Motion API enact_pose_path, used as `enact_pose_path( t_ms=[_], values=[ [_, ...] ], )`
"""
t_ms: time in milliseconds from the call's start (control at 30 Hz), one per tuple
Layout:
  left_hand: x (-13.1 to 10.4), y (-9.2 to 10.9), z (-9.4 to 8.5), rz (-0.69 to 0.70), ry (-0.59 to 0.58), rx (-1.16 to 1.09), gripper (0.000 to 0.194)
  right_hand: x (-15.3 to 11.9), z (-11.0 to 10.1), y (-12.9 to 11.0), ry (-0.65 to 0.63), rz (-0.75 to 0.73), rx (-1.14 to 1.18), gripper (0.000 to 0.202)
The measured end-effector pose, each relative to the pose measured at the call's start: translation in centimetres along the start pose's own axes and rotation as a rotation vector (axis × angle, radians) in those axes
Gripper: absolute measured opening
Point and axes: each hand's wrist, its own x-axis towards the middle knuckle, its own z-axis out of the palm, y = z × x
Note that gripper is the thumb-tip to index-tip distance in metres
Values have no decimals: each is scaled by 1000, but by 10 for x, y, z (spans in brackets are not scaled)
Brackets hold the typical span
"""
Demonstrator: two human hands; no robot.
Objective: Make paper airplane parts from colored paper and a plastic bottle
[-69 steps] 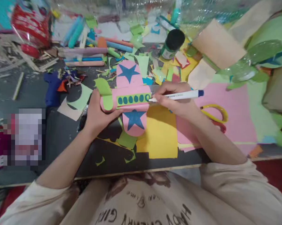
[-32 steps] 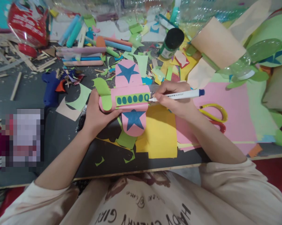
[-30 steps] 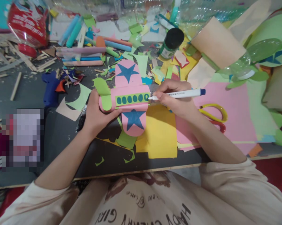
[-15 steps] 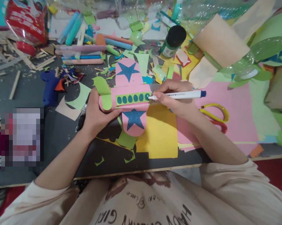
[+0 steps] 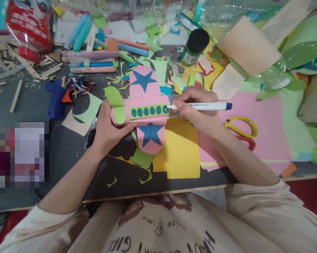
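We see the pink paper airplane lying between the two hands, its body running crosswise to the wearer, tail to the left and open end to the right. The left hand is closed around the tail end, thumb along the near side, just beside the light green tail fin. The right hand pinches a white marker between thumb and fingers, its navy end pointing away to the right and its tip aimed left.

The relation we watch is between that tip and the green strip on top of the body. The strip's long axis follows the body's, and the marker lies nearly in line with it, so the tip meets the strip from its right end. There we find the last of six blue dots, the one nearest the right hand; the left hand is nearest the opposite end. The tip is at this dot's right edge, though at this size we cannot tell whether it touches.

The two wings stick out across that axis: the far wing points away from the wearer, and the near wing points towards the wearer, just beside the yellow paper. We make out scissors under the right forearm's far side, resting on a pink sheet.
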Motion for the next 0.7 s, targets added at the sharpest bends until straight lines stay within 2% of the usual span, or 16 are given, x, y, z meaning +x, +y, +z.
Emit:
enact_pose_path(
  t_ms=[200, 400, 700],
  values=[
    [0, 0, 0, 2, 1, -4, 71, 2, -1, 0, 3, -16, -24, 22],
    [-1, -1, 1, -24, 7, -11, 73, 5, -2, -3, -60, 10, -41, 22],
    [0, 1, 0, -23, -3, -13, 74, 2, -1, 0, 9, 43, 16, 19]
  ],
)
